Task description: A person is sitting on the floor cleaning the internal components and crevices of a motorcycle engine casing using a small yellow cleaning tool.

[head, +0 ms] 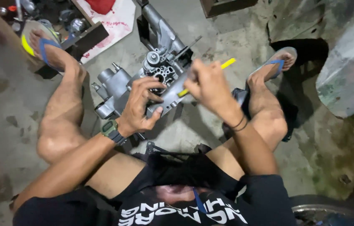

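A grey metal engine part lies on the concrete floor between my legs. My left hand, with a green watch on its wrist, grips the part's near edge, fingers curled over the top by the bored openings. My right hand is closed around a yellow-handled tool, whose yellow end sticks out to the upper right while its other end meets the part next to my left fingers. The tool's tip is hidden.
My feet in blue-strapped sandals rest on either side. A white stained board and a box of small parts sit at top left. A large grey metal body stands at the right, a tyre edge at bottom right.
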